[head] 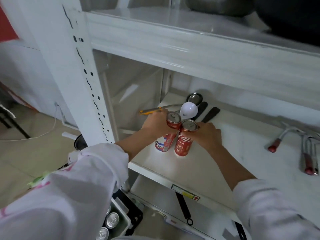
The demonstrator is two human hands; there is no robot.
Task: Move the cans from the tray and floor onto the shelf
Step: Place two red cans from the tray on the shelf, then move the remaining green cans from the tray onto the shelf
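Two red cans stand side by side, touching, on the white middle shelf (239,144). My left hand (155,126) is wrapped around the left red can (167,138), which has a blue and white label. My right hand (207,135) grips the right red can (183,143) near its top. Below, at the bottom edge, a tray (125,222) holds more cans (112,219) with silver tops, partly hidden by my left sleeve.
Behind the cans lie a white light bulb (189,110), a ladle (194,98), black-handled utensils (210,114) and a yellow-tipped tool (152,110). Red-handled metal tools (310,158) lie at the right. The upper shelf (190,49) overhangs; a white upright post (83,75) stands left.
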